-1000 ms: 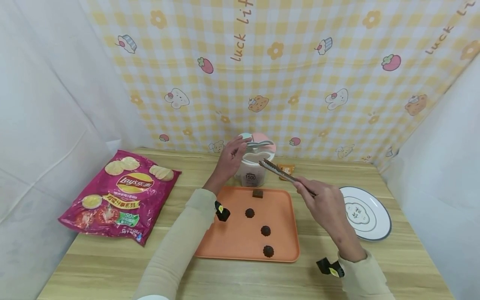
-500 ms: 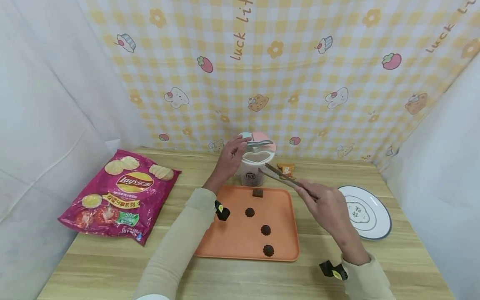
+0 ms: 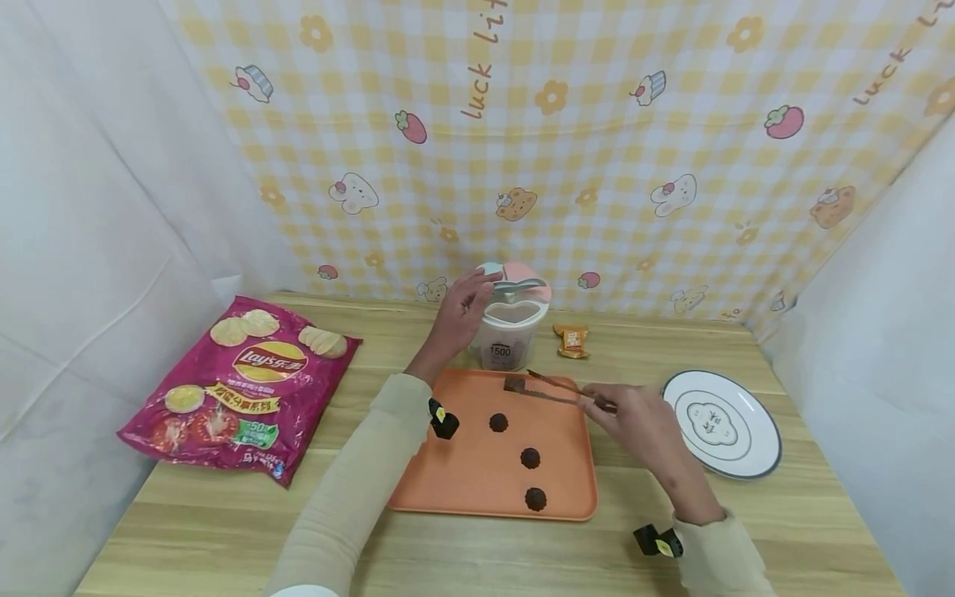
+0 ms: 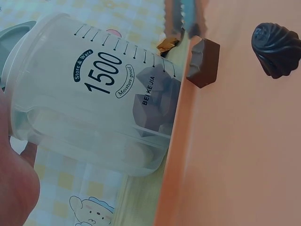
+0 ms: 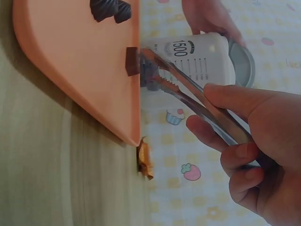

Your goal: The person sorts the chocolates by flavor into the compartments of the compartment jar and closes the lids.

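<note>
My right hand (image 3: 634,423) grips metal tongs (image 5: 202,101), thumb on one arm and fingers curled round the other. The tong tips stand apart near a brown faceted chocolate (image 4: 205,63) at the far edge of the orange tray (image 3: 462,473). Several dark swirled chocolates (image 3: 498,423) lie nearer on the tray. My left hand (image 3: 460,311) holds the lidded top of a clear plastic storage jar (image 4: 94,89) marked 1500. The jar's heart-shaped opening (image 3: 515,313) is uncovered, its flap raised. Several dark pieces (image 4: 157,99) show through the wall at its bottom.
An orange-wrapped snack (image 3: 573,341) lies on the wooden table (image 3: 477,555) right of the jar. A purple chip bag (image 3: 246,390) is at the left. A white plate (image 3: 734,406) with a dark rim sits at the right. A checked cloth (image 3: 477,166) hangs behind.
My right hand has lowered the tongs from beside the jar's opening to the brown chocolate on the tray, and their tips have spread. My left hand stays at the jar.
</note>
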`<state>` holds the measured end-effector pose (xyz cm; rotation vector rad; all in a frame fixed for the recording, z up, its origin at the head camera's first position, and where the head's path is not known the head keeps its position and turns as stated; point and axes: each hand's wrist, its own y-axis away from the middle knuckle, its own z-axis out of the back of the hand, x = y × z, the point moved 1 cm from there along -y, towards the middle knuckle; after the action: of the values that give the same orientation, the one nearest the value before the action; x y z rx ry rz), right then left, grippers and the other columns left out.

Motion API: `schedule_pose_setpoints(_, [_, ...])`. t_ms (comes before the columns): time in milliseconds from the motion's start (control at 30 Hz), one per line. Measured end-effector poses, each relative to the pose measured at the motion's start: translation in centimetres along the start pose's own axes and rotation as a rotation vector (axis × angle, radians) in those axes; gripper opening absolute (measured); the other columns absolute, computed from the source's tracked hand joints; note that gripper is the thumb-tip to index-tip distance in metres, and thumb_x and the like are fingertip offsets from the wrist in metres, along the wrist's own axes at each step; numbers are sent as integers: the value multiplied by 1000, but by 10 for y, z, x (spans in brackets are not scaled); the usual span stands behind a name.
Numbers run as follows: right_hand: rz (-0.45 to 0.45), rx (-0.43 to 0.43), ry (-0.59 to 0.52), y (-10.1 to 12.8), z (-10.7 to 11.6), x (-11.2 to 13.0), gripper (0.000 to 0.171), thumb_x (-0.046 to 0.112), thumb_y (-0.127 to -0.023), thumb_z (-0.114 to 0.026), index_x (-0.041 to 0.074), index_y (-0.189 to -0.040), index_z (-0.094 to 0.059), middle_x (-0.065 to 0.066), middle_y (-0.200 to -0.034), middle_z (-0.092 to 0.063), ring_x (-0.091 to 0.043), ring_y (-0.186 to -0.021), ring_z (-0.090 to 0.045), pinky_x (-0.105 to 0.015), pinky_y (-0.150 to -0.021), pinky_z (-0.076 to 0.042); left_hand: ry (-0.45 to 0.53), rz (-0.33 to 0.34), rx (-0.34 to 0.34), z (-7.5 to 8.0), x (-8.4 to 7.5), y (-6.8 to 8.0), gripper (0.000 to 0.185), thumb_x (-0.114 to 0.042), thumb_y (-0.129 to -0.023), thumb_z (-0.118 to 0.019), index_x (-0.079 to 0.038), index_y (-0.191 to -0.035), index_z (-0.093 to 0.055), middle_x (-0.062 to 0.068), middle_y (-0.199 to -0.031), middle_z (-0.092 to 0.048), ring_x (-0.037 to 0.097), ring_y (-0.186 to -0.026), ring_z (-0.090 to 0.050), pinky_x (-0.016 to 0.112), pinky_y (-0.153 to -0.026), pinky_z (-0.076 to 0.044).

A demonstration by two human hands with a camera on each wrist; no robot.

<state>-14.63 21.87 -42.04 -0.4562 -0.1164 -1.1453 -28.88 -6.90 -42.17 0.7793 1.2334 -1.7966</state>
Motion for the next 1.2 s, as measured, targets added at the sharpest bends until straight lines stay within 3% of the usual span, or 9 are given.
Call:
schedule_pose_setpoints(267, [40, -18, 29, -1, -7, -3, 21, 24, -88, -84, 10, -104, -82, 0, -83, -76, -14, -67, -70, -27, -49, -49, -2, 0, 1, -1, -1, 0, 38, -28, -112, -45, -8, -137, -67, 2, -146, -58, 13, -147, -33, 44, -110, -41])
schedule_pose_setpoints(467, [51, -8, 9, -3, -10, -5, 16, 20, -92, -80, 10, -104, -83, -2, -89, -76, -15, -72, -70, -34, -56, -53, 1, -16, 1, -1, -1, -1, 39, -28, -112, -45, -7, -135, -68, 2, -146, -59, 14, -147, -33, 45, -109, -42])
schedule_pose_setpoints(700, [70, -9, 26, -4, -12, -4, 10, 20, -93, -79, 13, -98, -83, 0, -89, -75, -7, -63, -55, -30, -53, -44, -5, 4, -3, -1, 2, -1, 39, -29, -112, -45, -9, -137, -67, 2, -147, -58, 13, -147, -33, 44, -112, -40])
schedule_pose_setpoints(1200, [99, -99, 69, 2, -17, -2, 11, 22, -93, -79, 12, -96, -83, 2, -78, -72, -6, -54, -47, -27, -44, -38, -7, -9, -6, -2, 3, 0, 39, -30, -113, -45, -10, -138, -67, 1, -146, -58, 13, -147, -33, 45, -114, -38])
